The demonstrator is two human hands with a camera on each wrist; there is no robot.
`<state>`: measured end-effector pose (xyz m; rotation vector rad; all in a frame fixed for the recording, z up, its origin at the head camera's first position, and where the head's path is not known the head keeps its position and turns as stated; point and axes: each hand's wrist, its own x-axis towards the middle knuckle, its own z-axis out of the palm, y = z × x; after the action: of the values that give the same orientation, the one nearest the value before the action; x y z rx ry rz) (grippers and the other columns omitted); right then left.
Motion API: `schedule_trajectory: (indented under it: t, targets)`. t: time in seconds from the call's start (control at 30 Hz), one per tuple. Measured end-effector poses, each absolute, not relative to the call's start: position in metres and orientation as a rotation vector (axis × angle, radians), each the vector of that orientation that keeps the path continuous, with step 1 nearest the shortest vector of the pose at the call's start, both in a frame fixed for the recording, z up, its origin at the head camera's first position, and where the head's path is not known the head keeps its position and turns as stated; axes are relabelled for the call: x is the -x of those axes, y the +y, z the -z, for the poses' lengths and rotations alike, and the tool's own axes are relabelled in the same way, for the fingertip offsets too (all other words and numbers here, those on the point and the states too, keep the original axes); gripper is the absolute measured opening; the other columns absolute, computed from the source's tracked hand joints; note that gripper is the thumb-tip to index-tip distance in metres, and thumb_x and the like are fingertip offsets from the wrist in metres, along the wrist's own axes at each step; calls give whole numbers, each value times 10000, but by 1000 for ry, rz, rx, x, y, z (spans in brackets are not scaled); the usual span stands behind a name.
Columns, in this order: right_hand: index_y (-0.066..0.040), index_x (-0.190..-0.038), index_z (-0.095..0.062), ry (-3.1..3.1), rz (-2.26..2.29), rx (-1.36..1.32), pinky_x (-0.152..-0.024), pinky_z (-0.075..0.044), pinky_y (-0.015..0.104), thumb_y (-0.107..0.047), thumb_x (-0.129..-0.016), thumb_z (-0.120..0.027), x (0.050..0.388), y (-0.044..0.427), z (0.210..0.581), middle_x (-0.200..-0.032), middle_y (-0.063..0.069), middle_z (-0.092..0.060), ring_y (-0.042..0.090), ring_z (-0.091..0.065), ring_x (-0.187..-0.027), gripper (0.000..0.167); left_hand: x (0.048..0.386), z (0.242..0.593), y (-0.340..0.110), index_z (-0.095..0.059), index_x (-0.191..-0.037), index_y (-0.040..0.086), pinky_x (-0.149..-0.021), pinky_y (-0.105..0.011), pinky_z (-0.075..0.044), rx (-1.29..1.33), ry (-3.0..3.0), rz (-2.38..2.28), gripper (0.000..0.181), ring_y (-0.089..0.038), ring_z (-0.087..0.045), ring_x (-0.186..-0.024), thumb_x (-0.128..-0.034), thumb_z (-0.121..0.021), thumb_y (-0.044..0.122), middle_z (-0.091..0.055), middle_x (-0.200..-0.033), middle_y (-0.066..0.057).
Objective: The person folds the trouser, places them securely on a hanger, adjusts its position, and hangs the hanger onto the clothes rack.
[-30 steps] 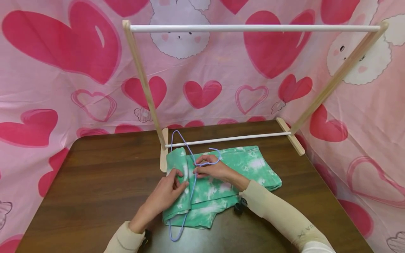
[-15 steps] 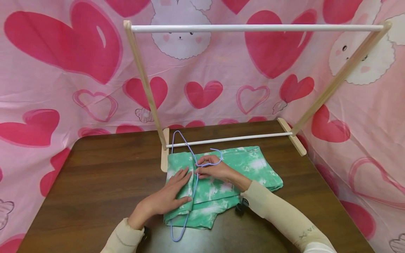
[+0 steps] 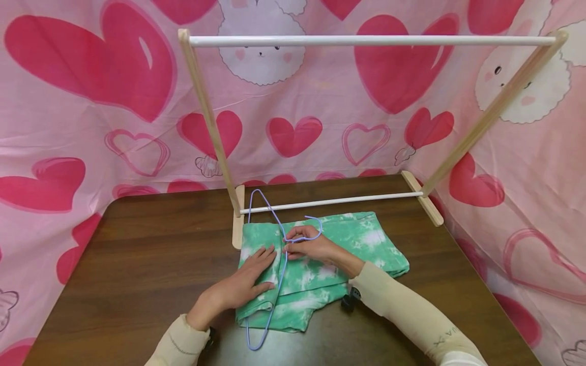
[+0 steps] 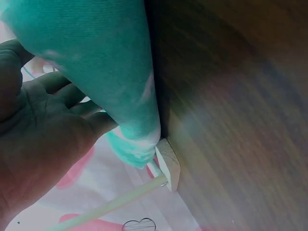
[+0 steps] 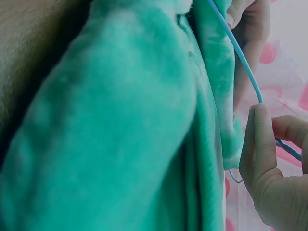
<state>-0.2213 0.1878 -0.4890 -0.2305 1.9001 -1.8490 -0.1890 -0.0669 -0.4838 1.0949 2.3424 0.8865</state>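
Note:
A green-and-white tie-dye garment (image 3: 357,241) lies folded on the table, its exact kind unclear. Its left end is turned over a thin purple clothes hanger (image 3: 273,210), whose two ends stick out beyond the cloth. My left hand (image 3: 242,283) rests on that turned-over flap with fingers extended; the left wrist view shows its palm (image 4: 43,115) against the cloth. At the base of the hook, my right hand (image 3: 313,246) pinches the hanger between thumb and fingers. In the right wrist view, the hanger wire (image 5: 243,57) runs into the fingertips. The hanger's middle section is partly hidden under the flap.
Behind the garment stands a rack with a white top rod (image 3: 329,41), wooden side posts (image 3: 206,117) and a low white bar (image 3: 339,201). The hanger's far end reaches the low bar. Brown wooden table (image 3: 137,264) surrounds the cloth, with a pink heart-patterned curtain (image 3: 293,96) behind.
My left hand has gone from grasping the flap's edge to lying spread on it, and the flap is now flatter. The right hand keeps its pinch on the hanger.

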Motion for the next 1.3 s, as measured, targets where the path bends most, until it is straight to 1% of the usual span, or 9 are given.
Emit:
schedule_trajectory:
  t: [0.2, 0.4, 0.53, 0.7, 0.87, 0.97, 1.1, 1.23, 1.3]
  targets:
    - [172, -1186, -535, 1906, 1849, 242, -830, -605, 325, 37, -984, -591, 220, 189, 487, -979, 124, -741, 155, -735, -895, 249, 189, 486, -66, -256, -1581, -39, -1202, -654, -142, -1099, 2362, -880, 680, -458, -91, -1546, -1048, -575, 238, -193, -1672, -214]
    - [186, -1177, -521, 1888, 1862, 259, -810, -607, 307, 37, -982, -594, 218, 189, 486, -961, 102, -744, 138, -731, -880, 256, 188, 488, -61, -286, -1558, -74, -1184, -674, -180, -1111, 2417, -812, 657, -477, -143, -1531, -1038, -588, 192, -224, -1654, -242]
    - [194, -1176, -514, 1878, 1872, 273, -807, -607, 302, 36, -983, -591, 218, 189, 486, -957, 95, -741, 129, -728, -871, 261, 188, 490, -59, -305, -1553, -71, -1183, -664, -204, -1121, 2452, -763, 654, -468, -169, -1529, -1031, -600, 192, -243, -1650, -236]
    - [195, -1162, -515, 1871, 1880, 279, -808, -608, 309, 41, -981, -589, 218, 190, 486, -961, 106, -740, 124, -728, -858, 249, 187, 486, -61, -350, -1546, -44, -1175, -656, -237, -1176, 2438, -739, 629, -477, -174, -1525, -1025, -611, 195, -248, -1647, -239]
    - [175, -1157, -534, 1877, 1866, 279, -807, -608, 310, 42, -985, -585, 217, 189, 485, -978, 130, -741, 121, -732, -851, 223, 191, 481, -64, -441, -1521, 12, -1171, -624, -280, -1210, 2434, -746, 532, -461, -189, -1528, -1031, -596, 151, -282, -1643, -212]
    - [148, -1147, -551, 1876, 1859, 276, -807, -608, 310, 45, -981, -585, 217, 188, 484, -977, 121, -741, 122, -732, -854, 198, 197, 479, -64, -499, -1474, -11, -1168, -622, -289, -1257, 2528, -714, 485, -451, -250, -1512, -1020, -609, 121, -356, -1611, -207]
    - [111, -1109, -563, 1862, 1863, 283, -800, -611, 314, 51, -970, -593, 217, 187, 484, -961, 96, -736, 118, -731, -842, 154, 214, 475, -65, -546, -1420, -45, -1166, -640, -280, -1310, 2677, -671, 488, -460, -312, -1484, -975, -677, 107, -425, -1564, -229]
    - [90, -1081, -571, 1855, 1877, 275, -779, -612, 304, 61, -964, -597, 218, 186, 485, -934, 80, -736, 112, -729, -819, 124, 236, 475, -63, -529, -1428, -55, -1158, -664, -273, -1300, 2727, -703, 552, -485, -321, -1471, -941, -725, 114, -427, -1549, -262]
    - [101, -1075, -569, 1854, 1886, 280, -774, -613, 303, 66, -963, -594, 218, 186, 486, -927, 83, -739, 111, -728, -808, 120, 247, 477, -62, -506, -1441, -67, -1157, -648, -291, -1257, 2741, -751, 580, -491, -353, -1449, -936, -731, 110, -444, -1524, -285]
